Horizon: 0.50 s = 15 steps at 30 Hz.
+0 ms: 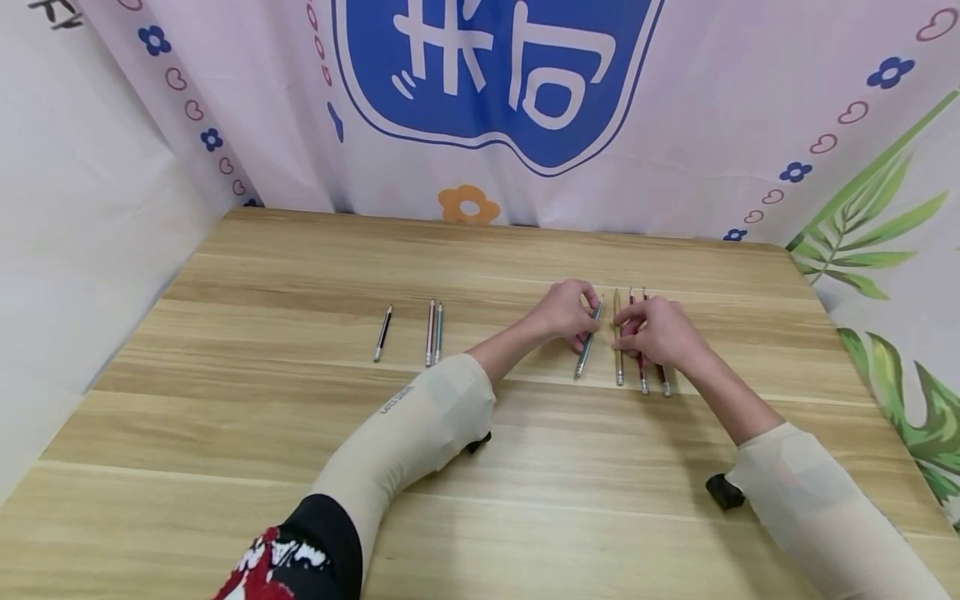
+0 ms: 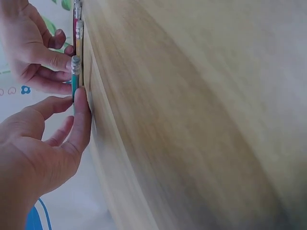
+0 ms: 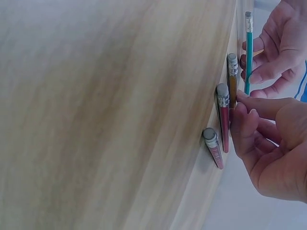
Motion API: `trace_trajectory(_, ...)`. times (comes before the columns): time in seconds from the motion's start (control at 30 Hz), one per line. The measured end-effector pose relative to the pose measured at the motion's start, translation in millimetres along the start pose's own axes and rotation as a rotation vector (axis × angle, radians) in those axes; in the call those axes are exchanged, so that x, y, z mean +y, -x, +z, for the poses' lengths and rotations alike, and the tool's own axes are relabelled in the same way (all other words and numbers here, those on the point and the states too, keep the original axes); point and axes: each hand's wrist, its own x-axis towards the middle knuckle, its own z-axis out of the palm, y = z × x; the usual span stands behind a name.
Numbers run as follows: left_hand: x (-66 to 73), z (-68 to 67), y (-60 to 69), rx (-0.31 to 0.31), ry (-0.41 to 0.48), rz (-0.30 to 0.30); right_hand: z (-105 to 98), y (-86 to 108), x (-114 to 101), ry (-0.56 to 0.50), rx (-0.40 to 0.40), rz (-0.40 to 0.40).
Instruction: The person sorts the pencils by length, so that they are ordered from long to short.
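Observation:
My left hand (image 1: 566, 312) pinches a teal pencil (image 1: 587, 348) between thumb and fingers. The pencil slants, its eraser end toward me, and shows clearly in the right wrist view as a teal pencil (image 3: 249, 52). Just to its right, my right hand (image 1: 658, 332) has thumb and fingertips on a yellow pencil (image 1: 618, 360) lying on the table. Beneath that hand are a dark red pencil (image 1: 643, 377) and another reddish pencil (image 1: 664, 379), both partly hidden. Their metal-banded eraser ends point toward me.
On the left of the wooden table (image 1: 247, 417) lie a short dark pencil (image 1: 383, 333), a reddish pencil (image 1: 431, 333) and a second teal pencil (image 1: 439, 333), the last two side by side. A printed curtain (image 1: 637, 196) hangs behind the far table edge.

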Motion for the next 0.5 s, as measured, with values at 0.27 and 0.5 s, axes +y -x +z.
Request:
trace_trajectory(0.27,-1.1,5.0,-3.7,0.038,0.015,-0.017,-0.3,-0.5,-0.2,0.02,0.0,-0.002)
trace_trajectory(0.5,-2.1,7.2,-6.0,0.065,0.003,-0.018,0.3,-2.2,-1.3,0.026,-0.011,0.005)
